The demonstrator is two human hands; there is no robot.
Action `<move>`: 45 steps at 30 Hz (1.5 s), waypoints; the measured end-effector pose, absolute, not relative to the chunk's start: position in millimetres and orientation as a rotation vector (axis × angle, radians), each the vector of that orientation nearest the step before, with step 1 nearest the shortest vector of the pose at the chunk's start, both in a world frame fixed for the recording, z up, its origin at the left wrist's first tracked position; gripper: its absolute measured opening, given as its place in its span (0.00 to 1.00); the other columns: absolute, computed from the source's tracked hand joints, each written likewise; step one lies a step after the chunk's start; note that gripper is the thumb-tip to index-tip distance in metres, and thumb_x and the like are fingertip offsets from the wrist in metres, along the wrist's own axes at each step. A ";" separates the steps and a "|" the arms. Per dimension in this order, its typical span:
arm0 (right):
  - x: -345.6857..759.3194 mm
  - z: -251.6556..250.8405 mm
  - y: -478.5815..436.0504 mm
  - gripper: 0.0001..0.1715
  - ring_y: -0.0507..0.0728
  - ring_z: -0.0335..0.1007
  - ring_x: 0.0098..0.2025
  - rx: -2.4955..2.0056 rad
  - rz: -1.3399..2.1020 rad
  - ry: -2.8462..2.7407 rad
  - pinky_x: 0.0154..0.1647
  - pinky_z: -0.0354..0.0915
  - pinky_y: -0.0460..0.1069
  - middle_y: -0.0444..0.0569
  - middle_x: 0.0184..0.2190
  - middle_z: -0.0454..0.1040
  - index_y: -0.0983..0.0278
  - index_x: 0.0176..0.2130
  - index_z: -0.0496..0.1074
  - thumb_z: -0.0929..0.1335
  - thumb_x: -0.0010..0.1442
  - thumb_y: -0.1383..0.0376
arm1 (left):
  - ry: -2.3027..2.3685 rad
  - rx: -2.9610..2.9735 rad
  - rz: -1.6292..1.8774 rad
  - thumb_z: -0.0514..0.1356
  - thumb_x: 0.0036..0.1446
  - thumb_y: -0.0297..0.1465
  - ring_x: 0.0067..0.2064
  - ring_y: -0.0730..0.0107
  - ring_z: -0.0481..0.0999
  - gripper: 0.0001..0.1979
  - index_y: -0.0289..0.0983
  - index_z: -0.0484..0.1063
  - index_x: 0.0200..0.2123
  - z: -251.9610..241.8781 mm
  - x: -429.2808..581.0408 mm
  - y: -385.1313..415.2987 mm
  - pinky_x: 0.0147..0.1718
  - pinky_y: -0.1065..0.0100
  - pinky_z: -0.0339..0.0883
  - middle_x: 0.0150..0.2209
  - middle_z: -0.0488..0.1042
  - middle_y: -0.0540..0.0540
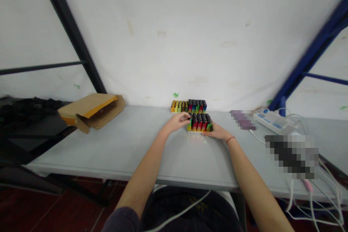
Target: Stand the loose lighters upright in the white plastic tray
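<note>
A block of lighters (pixel 199 124) with black tops and red, green and yellow bodies stands upright in a low tray on the grey table. At its upper left corner is my left hand (pixel 177 122), thumb and fingers closed around an end lighter. My right hand (pixel 219 132) grips the block's right end, its thumb along the tray's lower front edge and the other fingers partly hidden behind. Just behind, against the wall, stand more lighters: a yellow and olive group (pixel 179 106) and a multicoloured, black-topped group (pixel 197 106).
An open cardboard box (pixel 91 110) lies on its side at the left. At the right are a blurred purple item (pixel 243 120), a white power strip (pixel 273 122), a blurred dark item (pixel 290 156) and loose white cables (pixel 338 203). The white wall (pixel 174 61) closes off the back.
</note>
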State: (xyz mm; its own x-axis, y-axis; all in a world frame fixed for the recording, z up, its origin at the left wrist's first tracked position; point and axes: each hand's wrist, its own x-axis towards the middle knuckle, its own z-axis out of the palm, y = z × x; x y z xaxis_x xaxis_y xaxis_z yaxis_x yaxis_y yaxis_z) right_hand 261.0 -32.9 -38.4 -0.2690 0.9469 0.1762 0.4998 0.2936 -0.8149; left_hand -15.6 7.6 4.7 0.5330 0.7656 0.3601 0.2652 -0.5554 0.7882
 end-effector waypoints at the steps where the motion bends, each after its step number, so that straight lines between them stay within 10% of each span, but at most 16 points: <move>1: 260.8 -38.2 -33.0 0.56 0.69 0.70 0.61 -1.300 0.844 -1.888 0.68 0.60 0.65 0.59 0.61 0.73 0.65 0.65 0.63 0.80 0.45 0.48 | 0.834 2.090 0.936 0.64 0.55 0.37 0.35 0.69 0.77 0.13 0.37 0.74 0.42 4.6 -15.0 7.3 0.39 0.66 0.73 0.41 0.78 0.46; 21: 262.8 -26.9 -38.9 0.50 0.68 0.75 0.56 -1.386 0.734 -1.884 0.63 0.67 0.64 0.55 0.55 0.78 0.63 0.60 0.70 0.82 0.42 0.53 | 1.033 2.165 1.012 0.58 0.61 0.45 0.34 0.68 0.76 0.19 0.38 0.74 0.47 0.8 -17.8 5.2 0.38 0.66 0.73 0.39 0.79 0.46; 30: 327.9 -35.3 -46.5 0.45 0.68 0.78 0.51 -1.621 0.543 -1.716 0.57 0.71 0.63 0.55 0.51 0.81 0.64 0.56 0.73 0.82 0.41 0.55 | 1.296 2.212 0.897 0.56 0.60 0.33 0.39 0.59 0.79 0.11 0.37 0.78 0.36 -24.7 -32.3 28.4 0.45 0.60 0.73 0.36 0.81 0.42; 41: 330.2 -38.5 -32.0 0.20 0.69 0.79 0.49 -2.185 0.077 -1.642 0.50 0.72 0.58 0.63 0.44 0.82 0.68 0.45 0.78 0.71 0.59 0.56 | 1.858 2.125 0.825 0.56 0.63 0.35 0.64 0.49 0.68 0.28 0.37 0.65 0.65 -34.2 -32.5 27.5 0.62 0.53 0.60 0.63 0.69 0.33; 45: 317.1 -42.3 -27.4 0.31 0.73 0.78 0.51 -2.282 0.004 -1.523 0.49 0.72 0.61 0.67 0.46 0.81 0.68 0.46 0.78 0.70 0.59 0.45 | 1.855 2.173 0.757 0.56 0.64 0.39 0.66 0.47 0.65 0.29 0.41 0.62 0.67 -34.5 -28.6 24.3 0.63 0.50 0.58 0.67 0.66 0.35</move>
